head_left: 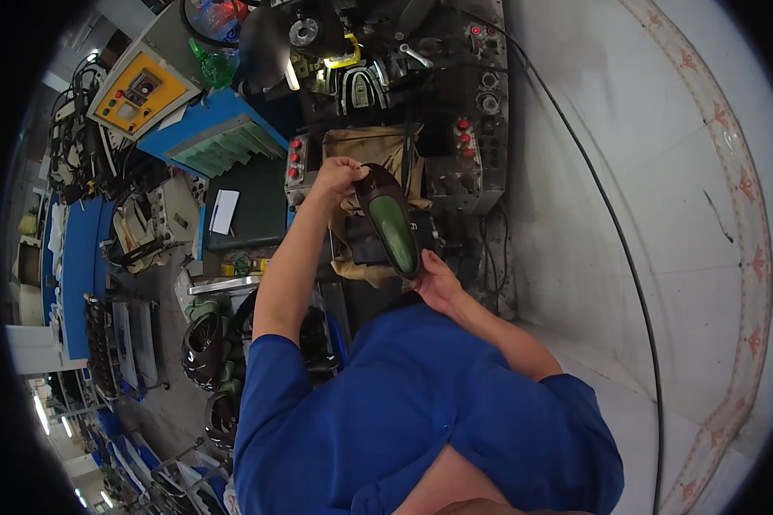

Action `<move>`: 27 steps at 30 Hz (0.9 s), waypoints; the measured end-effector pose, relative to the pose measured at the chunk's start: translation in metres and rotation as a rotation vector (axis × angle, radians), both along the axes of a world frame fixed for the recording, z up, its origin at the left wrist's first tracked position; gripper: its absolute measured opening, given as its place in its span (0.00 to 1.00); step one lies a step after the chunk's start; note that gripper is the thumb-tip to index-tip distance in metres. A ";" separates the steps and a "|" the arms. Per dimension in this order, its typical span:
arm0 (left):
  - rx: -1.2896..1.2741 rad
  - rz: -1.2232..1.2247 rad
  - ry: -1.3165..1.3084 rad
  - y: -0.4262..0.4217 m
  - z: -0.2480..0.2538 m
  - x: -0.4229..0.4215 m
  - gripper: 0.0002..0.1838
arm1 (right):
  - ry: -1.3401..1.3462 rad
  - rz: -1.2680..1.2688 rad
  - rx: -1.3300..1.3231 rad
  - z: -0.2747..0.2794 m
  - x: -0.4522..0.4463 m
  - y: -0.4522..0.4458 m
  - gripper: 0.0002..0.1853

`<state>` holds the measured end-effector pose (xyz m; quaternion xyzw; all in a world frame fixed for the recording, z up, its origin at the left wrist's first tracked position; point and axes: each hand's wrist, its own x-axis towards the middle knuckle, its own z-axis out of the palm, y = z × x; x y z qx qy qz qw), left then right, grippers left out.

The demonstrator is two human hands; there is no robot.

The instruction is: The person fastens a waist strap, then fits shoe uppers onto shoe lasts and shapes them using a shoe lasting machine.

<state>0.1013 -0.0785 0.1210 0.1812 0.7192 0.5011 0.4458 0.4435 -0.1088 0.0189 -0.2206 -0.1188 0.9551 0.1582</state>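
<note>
A dark brown shoe upper with a green last (392,225) inside hangs slanted in front of the machine. At its upper end, my left hand (342,178) pinches the dark edge between thumb and fingers. My right hand (439,283) is at the lower end, its thumb beside the rounded tip and its other fingers partly hidden behind it. Behind the shoe is the machine's tan cloth cover (365,146), with a curved metal part (362,88) above it.
Red buttons (465,137) flank the machine's front. At the left are a blue cabinet (247,116) and a white card (223,212) on a dark surface. More shoes (203,350) stand on a rack at the lower left. A black cable (614,215) runs down the right.
</note>
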 end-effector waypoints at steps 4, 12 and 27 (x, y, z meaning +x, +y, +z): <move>0.034 -0.015 0.104 -0.007 0.017 0.004 0.06 | 0.210 0.053 -0.036 -0.004 -0.001 0.003 0.09; 0.521 -0.114 0.325 -0.097 0.211 0.113 0.09 | 0.180 0.047 0.422 0.121 -0.022 0.046 0.28; 0.692 0.120 -0.373 -0.072 0.080 0.032 0.23 | 0.031 -0.106 0.476 0.148 -0.135 0.069 0.16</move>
